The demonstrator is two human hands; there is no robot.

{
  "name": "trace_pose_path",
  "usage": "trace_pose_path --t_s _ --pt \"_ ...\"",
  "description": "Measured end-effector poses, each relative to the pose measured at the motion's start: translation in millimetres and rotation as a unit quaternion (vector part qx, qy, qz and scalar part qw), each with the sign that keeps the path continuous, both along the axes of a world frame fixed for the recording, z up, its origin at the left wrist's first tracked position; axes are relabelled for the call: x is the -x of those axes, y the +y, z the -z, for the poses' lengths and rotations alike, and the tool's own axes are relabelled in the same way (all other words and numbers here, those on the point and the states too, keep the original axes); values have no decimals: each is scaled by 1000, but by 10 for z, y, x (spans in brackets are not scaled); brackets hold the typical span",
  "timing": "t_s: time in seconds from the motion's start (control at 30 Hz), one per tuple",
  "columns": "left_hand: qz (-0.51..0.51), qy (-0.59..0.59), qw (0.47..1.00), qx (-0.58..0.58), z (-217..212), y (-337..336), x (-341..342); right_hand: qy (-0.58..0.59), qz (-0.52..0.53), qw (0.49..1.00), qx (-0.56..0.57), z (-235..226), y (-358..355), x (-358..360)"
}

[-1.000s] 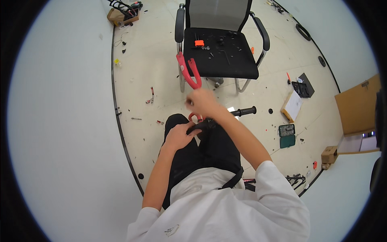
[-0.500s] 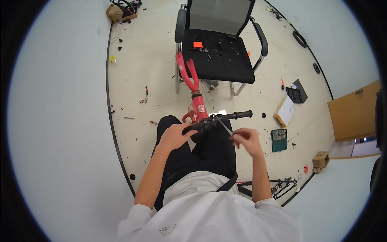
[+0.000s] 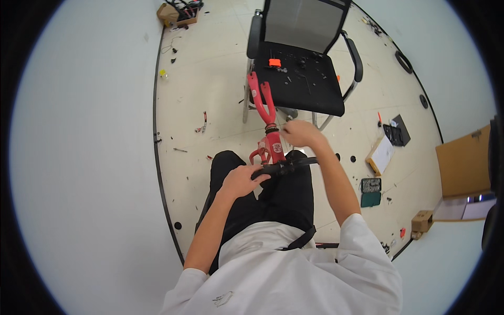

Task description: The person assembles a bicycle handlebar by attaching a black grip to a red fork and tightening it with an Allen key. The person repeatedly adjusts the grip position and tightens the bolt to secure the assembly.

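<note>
There is one camera, worn on the person's head. It looks straight down from high above the black chair, which sits near the top. The person's lap is close below it. The round picture bends the floor around the chair.

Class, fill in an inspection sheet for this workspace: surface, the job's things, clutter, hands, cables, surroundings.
Surface: pale floor, scattered with small bits.
Job's things: red bike fork with black handlebar across the person's lap.
Clutter: small parts and an orange piece on the black chair; boxes and cases on the floor at right.
Hands: left hand grips the handlebar; right hand at the fork's stem.
Cables: tangle by a cardboard box at top.
Surroundings: large cardboard box at right.
</note>
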State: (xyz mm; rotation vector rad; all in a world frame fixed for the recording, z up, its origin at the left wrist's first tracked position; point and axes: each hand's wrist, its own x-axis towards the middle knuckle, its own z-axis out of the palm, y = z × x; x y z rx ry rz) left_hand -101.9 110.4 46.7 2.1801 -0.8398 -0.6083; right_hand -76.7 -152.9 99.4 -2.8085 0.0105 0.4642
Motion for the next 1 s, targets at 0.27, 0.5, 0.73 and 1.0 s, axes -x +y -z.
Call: trace_pose_path --t_s 0.27,0.5,0.73,1.0 --pt "-5 -1 1000 -7 17 -49 -45 -51 56 991 -114 -300 -210 1266" --pt "-3 14 1000 -6 -98 -41 -20 -13 12 983 -182 -482 500 1247" --pt "12 38 999 -20 -82 -43 -20 -87 66 991 -83 -56 104 643" --pt "-6 16 1000 -25 -70 -71 -71 17 56 986 -156 -480 113 1346"
